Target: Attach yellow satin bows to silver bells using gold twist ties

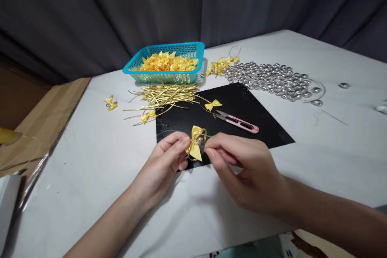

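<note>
My left hand [169, 153] pinches a yellow ribbon bow [196, 155] by its left side, above the black mat [263, 129]. Loops of gold cord wrap around the bow, and a small silver bell or bead [199, 140] shows at its middle. On the bow's right side, my right hand [242, 165] has thumb and forefinger pressed together on a thin thread or wire [203, 146] running from the bow. Pink-handled thread snips [242, 124] lie on the mat beyond my hands, their blades pointing left.
A turquoise basket [163, 76] of yellow bows stands at the back. Before it lies a bundle of gold cords [166, 94]. Silver beads [266, 76] are heaped at the back right, beside several finished-looking bows [219, 67]. A single bow [111, 103] sits left.
</note>
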Demonstrator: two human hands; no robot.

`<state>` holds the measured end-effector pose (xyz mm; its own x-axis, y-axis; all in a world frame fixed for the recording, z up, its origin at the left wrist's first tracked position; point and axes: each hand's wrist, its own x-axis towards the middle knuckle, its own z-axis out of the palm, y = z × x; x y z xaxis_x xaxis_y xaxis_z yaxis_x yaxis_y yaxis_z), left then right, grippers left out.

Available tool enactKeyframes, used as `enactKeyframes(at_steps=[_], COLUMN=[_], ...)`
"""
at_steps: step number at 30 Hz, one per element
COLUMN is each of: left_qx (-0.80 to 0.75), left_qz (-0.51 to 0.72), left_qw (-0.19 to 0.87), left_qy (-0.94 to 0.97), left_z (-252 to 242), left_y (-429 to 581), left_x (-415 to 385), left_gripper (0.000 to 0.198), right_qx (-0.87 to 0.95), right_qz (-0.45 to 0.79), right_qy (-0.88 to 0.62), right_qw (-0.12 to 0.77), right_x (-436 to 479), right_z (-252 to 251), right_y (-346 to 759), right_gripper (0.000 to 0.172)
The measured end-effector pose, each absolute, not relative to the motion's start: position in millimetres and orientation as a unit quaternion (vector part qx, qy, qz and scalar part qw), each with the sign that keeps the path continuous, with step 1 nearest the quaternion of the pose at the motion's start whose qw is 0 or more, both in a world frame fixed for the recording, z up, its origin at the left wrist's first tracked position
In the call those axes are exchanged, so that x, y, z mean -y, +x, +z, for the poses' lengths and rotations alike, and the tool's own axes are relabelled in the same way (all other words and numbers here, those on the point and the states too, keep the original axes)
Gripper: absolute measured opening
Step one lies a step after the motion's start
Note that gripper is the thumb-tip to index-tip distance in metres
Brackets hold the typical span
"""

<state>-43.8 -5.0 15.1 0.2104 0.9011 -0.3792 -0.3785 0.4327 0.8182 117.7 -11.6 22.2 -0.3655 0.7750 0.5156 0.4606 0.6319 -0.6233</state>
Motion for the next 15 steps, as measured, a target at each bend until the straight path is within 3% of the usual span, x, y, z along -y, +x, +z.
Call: enactKeyframes(at_steps=[15], left_qx=[-0.465], left_qz=[0.423], left_qw=[0.704], left_qy=[0.329], left_z=[15.5], left_y=[-43.5], left_x=[3.8], left_gripper=[0.024], right_qx=[0.797], right_qz=[0.196], right_qy=[-0.381], right_qw=[0.425], right_x=[13.1], right_z=[21.8], right_y=[118.6], right_gripper=[0.016])
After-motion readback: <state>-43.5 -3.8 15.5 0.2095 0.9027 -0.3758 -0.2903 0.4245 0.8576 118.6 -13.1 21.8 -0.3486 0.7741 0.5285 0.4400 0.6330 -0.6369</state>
